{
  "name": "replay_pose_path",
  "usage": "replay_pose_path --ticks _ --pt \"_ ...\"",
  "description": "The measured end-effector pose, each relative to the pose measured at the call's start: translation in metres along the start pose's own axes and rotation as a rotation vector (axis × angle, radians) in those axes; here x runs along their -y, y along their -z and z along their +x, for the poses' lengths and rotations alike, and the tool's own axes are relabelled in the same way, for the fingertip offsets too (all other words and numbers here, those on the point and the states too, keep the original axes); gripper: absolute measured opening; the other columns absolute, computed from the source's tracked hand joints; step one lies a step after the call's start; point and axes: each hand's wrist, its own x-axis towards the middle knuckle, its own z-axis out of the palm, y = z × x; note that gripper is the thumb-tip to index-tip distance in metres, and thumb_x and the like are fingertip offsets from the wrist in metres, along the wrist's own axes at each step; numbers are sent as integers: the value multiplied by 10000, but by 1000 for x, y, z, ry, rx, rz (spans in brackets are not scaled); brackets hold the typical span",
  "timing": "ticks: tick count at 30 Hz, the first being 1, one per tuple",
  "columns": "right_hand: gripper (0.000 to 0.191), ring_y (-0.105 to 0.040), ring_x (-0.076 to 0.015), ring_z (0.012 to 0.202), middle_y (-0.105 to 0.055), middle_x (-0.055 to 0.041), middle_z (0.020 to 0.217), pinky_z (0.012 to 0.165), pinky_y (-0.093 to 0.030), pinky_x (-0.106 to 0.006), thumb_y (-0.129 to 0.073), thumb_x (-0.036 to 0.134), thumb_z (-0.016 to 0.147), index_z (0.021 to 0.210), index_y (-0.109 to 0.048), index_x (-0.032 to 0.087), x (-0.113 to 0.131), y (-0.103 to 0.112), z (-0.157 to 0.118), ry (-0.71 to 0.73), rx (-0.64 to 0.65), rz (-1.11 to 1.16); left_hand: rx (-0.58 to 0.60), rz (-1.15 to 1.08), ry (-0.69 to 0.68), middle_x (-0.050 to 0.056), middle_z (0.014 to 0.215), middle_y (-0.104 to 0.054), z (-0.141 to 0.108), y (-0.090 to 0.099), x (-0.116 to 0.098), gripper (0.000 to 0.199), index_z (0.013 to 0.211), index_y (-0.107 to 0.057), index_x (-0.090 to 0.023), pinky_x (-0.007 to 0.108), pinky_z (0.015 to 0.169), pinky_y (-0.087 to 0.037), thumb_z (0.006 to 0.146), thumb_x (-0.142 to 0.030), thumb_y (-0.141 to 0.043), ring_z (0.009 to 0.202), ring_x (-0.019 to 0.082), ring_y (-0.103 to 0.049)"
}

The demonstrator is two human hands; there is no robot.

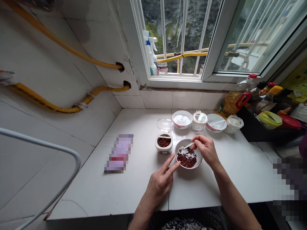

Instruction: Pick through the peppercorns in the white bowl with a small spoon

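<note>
My right hand (205, 149) pinches the handle of a small white spoon (187, 147), its bowl over the dark red peppercorns (188, 160) in a white bowl (200, 163). Two fingers of my left hand (161, 180) reach out to the bowl's left rim and touch it; that hand holds nothing. Just left of the bowl stands a white seasoning jar (163, 148) with its clear lid (165, 125) tipped back, and similar peppercorns show inside.
Along the back stand a bowl of white grains (182, 119), a lidded jar (199, 120), a bowl with a spoon (216, 123) and another jar (233, 124). An oil bottle (236, 97) is at right. A purple packet (119, 153) lies left.
</note>
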Motion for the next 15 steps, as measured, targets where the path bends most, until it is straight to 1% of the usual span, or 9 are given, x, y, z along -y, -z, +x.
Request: replay_pose_path --ticks 5,11,15 --pt "160 -676 -220 635 -705 4 539 754 -520 -360 -515 269 813 734 -651 238 -3 -2 0 104 -69 -181 -3 9 -3 147 1577 -465 0 0 0 633 1501 -470 -240 259 956 -594 932 33 -416 1329 215 -606" --pt "173 -676 -215 626 -708 11 550 722 -512 -343 -505 262 838 754 -654 237 -4 -2 0 92 -28 -149 -8 5 -3 159 1574 -465 0 -1 1 624 1492 -478 -229 280 968 -593 932 40 -416 1328 223 -607" --pt "176 -689 -241 702 -721 2 549 803 -507 -379 -507 256 828 749 -664 241 -6 -2 0 123 -63 -242 -4 11 -4 159 1575 -464 0 -1 1 616 1493 -476 -228 289 979 -591 937 30 -415 1315 225 -618"
